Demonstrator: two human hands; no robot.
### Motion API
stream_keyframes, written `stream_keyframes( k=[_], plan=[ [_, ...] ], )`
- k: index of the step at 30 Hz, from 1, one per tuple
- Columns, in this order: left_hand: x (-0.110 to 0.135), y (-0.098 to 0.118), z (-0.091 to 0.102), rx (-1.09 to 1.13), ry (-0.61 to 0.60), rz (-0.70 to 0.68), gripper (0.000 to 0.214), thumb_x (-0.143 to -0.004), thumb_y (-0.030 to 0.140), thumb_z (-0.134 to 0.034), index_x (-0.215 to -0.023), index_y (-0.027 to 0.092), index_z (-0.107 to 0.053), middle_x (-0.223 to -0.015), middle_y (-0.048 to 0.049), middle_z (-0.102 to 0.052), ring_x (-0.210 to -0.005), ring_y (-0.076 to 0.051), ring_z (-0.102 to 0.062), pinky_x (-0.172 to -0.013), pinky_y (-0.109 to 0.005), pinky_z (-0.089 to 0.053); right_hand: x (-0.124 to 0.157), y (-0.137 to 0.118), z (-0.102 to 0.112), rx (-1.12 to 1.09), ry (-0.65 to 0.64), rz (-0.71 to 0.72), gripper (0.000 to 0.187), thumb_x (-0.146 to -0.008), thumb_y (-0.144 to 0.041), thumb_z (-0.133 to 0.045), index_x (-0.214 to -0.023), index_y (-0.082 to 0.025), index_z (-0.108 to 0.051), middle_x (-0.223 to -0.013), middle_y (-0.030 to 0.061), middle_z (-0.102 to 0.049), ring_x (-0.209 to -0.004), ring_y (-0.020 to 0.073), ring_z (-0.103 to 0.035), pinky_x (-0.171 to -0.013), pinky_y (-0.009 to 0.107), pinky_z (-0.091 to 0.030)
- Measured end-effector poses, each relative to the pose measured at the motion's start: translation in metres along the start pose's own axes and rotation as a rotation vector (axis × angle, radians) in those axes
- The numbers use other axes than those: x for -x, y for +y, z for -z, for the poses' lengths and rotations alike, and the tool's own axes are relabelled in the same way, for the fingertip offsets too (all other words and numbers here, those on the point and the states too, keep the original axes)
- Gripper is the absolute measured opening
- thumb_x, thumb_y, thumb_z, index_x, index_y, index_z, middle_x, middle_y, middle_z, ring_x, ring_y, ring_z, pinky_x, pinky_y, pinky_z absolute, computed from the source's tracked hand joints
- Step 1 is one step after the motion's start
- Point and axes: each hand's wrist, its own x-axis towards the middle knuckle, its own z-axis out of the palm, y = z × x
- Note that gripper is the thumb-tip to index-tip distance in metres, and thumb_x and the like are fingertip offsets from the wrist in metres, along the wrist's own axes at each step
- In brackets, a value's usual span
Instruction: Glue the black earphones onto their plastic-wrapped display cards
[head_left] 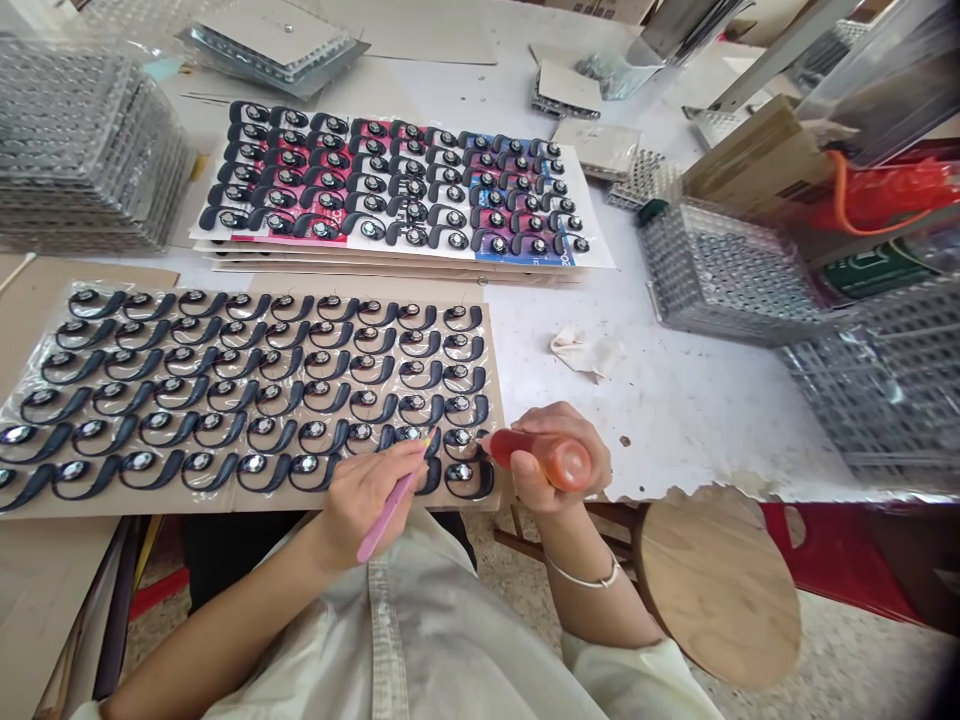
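Note:
My left hand (pixel 367 492) is closed round a thin pink stick (pixel 390 508) whose tip rests on a black ear-hook earpiece (pixel 431 455) in the front row. My right hand (pixel 559 455) grips an orange-red squeeze bottle (pixel 544 458) with its nozzle pointing left at the earpiece (pixel 461 438) beside it. Both work at the front right corner of a brown cardboard sheet (pixel 491 400) carrying several rows of the same earpieces.
A second batch of earpieces lies on coloured card sheets (pixel 592 225) further back. Stacks of clear plastic trays (pixel 82 150) stand at far left, more trays (pixel 720 265) at right. A crumpled tissue (pixel 589 350) lies on the white table. A round wooden stool (pixel 712 585) stands at lower right.

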Motion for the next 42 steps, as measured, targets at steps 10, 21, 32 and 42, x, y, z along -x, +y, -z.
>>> stream_keyframes(
  k=[10, 21, 32, 42],
  plan=[
    [0.0013, -0.0004, -0.0021, 0.011, -0.011, -0.009, 0.017, -0.084, 0.007, -0.062, -0.101, 0.012, -0.06, -0.101, -0.0083, -0.073, -0.088, -0.014, -0.071, -0.076, -0.019, -0.058, 0.0028, 0.0032, -0.001, -0.102, 0.03, -0.109, 0.022, -0.076, -0.037, -0.067, -0.088, -0.021, -0.06, -0.066, 0.0004, -0.057, -0.052, 0.0151, -0.052, -0.042, 0.029, -0.041],
    [0.0009, 0.0002, -0.0017, 0.016, -0.019, -0.001, 0.018, -0.084, 0.007, -0.061, -0.1, 0.014, -0.059, -0.099, -0.0078, -0.073, -0.087, -0.015, -0.071, -0.075, -0.019, -0.059, 0.0029, 0.0032, -0.0026, -0.159, 0.032, -0.147, 0.021, -0.077, -0.038, -0.065, -0.088, -0.02, -0.061, -0.066, 0.0008, -0.057, -0.054, 0.0155, -0.052, -0.045, 0.03, -0.041],
    [0.001, 0.0, -0.0014, 0.027, -0.025, -0.001, 0.018, -0.084, 0.007, -0.062, -0.1, 0.014, -0.06, -0.1, -0.0082, -0.073, -0.088, -0.015, -0.071, -0.075, -0.02, -0.059, 0.004, 0.0014, -0.0044, -0.174, 0.017, -0.17, 0.022, -0.078, -0.04, -0.065, -0.088, -0.021, -0.062, -0.067, 0.001, -0.058, -0.054, 0.0153, -0.053, -0.045, 0.03, -0.042],
    [-0.0017, 0.0008, -0.0011, 0.021, -0.021, -0.013, 0.019, -0.085, 0.008, -0.061, -0.102, 0.014, -0.059, -0.099, -0.0076, -0.073, -0.089, -0.016, -0.071, -0.076, -0.021, -0.06, 0.0017, -0.0005, -0.0047, -0.15, 0.006, -0.141, 0.024, -0.078, -0.043, -0.065, -0.087, -0.021, -0.061, -0.066, 0.0015, -0.059, -0.052, 0.0153, -0.054, -0.043, 0.03, -0.044]
  ],
)
